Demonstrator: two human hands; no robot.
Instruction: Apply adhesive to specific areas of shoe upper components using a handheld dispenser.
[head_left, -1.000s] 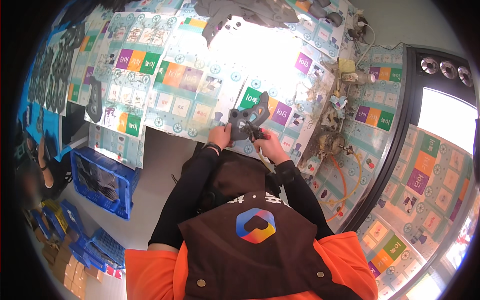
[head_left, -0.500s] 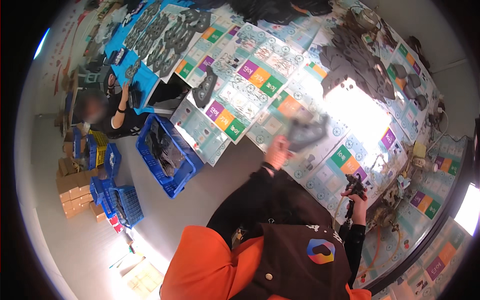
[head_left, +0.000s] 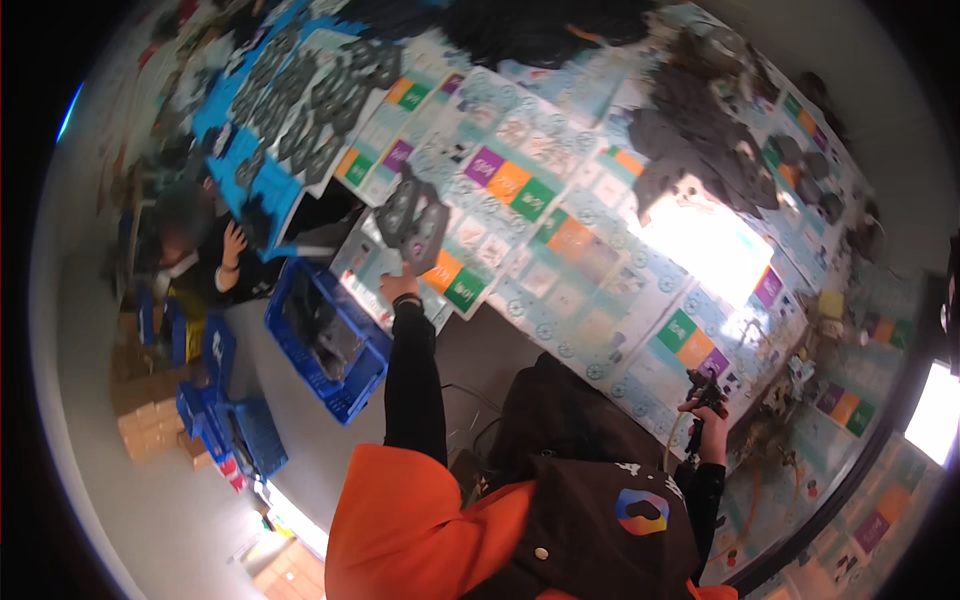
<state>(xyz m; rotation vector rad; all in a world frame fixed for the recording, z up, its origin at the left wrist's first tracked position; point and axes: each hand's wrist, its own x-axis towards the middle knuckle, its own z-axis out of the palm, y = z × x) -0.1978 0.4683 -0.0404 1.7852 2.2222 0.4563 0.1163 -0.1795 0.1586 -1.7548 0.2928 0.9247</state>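
My left hand (head_left: 400, 287) reaches far out to the left and grips the lower edge of a flat dark grey perforated part (head_left: 412, 220) over the table's patterned sheets (head_left: 560, 250). At the table's near edge on the right, my right hand (head_left: 703, 412) is closed around a small black hand tool (head_left: 706, 385) with a cord hanging from it. Both sleeves are black.
A blue crate (head_left: 325, 340) with dark parts stands on the floor under my left arm. More blue crates (head_left: 215, 420) and cardboard boxes (head_left: 150, 425) lie further left. Another person (head_left: 195, 260) sits at the left by rows of grey parts (head_left: 310, 100). Dark parts (head_left: 720, 150) pile at the far right.
My left hand has carried the grey part away from in front of me, out to the left. My right hand kept the black tool and dropped to the table's near edge. The view swung left.
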